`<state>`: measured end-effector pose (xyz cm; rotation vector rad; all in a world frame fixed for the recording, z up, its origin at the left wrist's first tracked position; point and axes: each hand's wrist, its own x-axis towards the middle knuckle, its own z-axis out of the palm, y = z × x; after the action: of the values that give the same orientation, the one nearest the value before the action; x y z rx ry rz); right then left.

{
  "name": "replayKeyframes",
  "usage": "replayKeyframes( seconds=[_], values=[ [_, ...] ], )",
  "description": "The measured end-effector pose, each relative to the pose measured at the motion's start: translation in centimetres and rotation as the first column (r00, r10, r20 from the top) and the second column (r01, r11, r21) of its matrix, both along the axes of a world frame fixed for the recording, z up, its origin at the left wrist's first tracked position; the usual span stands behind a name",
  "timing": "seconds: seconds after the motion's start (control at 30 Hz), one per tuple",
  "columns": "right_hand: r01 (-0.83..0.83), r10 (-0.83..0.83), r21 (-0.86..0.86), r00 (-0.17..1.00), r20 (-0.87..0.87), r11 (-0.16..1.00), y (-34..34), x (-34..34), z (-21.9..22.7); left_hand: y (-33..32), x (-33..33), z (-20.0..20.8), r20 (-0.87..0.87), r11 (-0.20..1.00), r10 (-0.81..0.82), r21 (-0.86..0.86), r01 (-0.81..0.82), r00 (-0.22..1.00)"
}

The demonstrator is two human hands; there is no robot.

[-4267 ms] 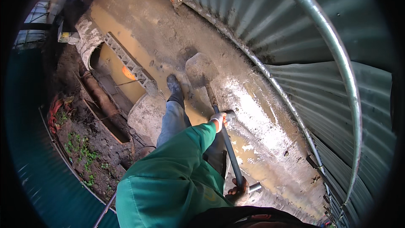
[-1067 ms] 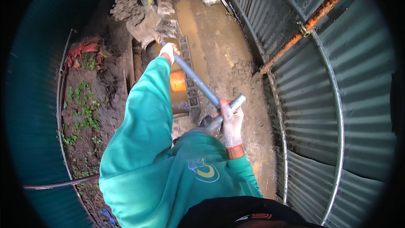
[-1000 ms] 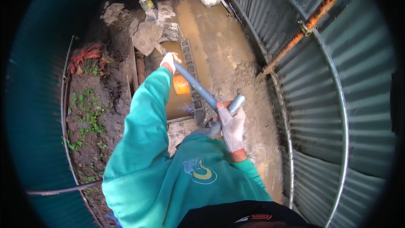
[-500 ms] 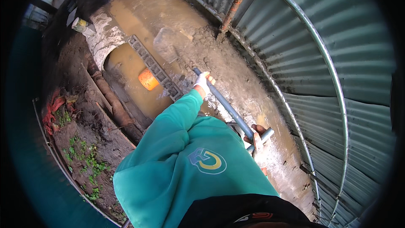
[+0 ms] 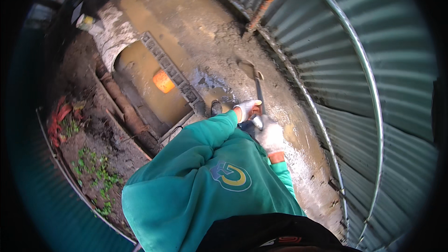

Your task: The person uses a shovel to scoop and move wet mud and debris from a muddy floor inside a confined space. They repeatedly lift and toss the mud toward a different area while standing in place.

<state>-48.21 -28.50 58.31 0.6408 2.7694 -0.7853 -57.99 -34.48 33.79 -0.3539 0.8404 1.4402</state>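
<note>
In front of my body I hold a shovel [image 5: 259, 92] with a dark grey-blue handle, its blade low over the wet mud ahead. My left hand [image 5: 247, 110], in a white glove with bare-looking fingertips, is closed around the handle. Close behind it, my right hand [image 5: 270, 135], in a dirty white glove, is wrapped around the upper end at the crossbar grip. Part of the shaft is hidden behind my hands. The blade is blurred and seen tilted.
Corrugated metal wall [image 5: 345, 74] with bent pipes runs along the right. To the left, a hollow block row [image 5: 170, 67] borders a pit of brown water holding an orange object [image 5: 163, 81]. Beyond lie a rusty pipe [image 5: 122, 100] and a soil bank with green plants [image 5: 95, 177].
The shovel has swung right and its blade has turned. My left hand has moved down and right, closer to my right hand, which has moved slightly up and left.
</note>
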Motion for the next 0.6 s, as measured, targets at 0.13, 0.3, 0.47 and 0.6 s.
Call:
replayKeyframes(
  seconds=[0.13, 0.3, 0.47, 0.6],
  values=[
    [0.139, -0.132, -0.066, 0.986, 0.097, 0.988, 3.6, -1.4, -2.3, -3.5, -4.8, -1.8, 0.050, 0.974, 0.202, -0.115, -0.195, 0.978],
    [0.136, -0.124, -0.155, 0.989, 0.080, 0.978, 9.0, -6.2, 0.1, -12.9, -13.1, -2.0, -0.333, 0.803, 0.371, -0.354, -0.480, 0.867],
    [0.047, -0.033, -0.108, 0.991, 0.129, 0.993, 15.1, -14.3, 2.2, -22.3, -13.2, 2.4, -0.476, 0.437, 0.252, -0.721, -0.538, 0.842],
    [0.016, -0.012, -0.115, 0.999, 0.035, 0.993, 19.3, -18.8, 0.9, -24.1, -10.6, 4.6, -0.473, 0.380, 0.347, -0.719, -0.582, 0.810]
  ],
)
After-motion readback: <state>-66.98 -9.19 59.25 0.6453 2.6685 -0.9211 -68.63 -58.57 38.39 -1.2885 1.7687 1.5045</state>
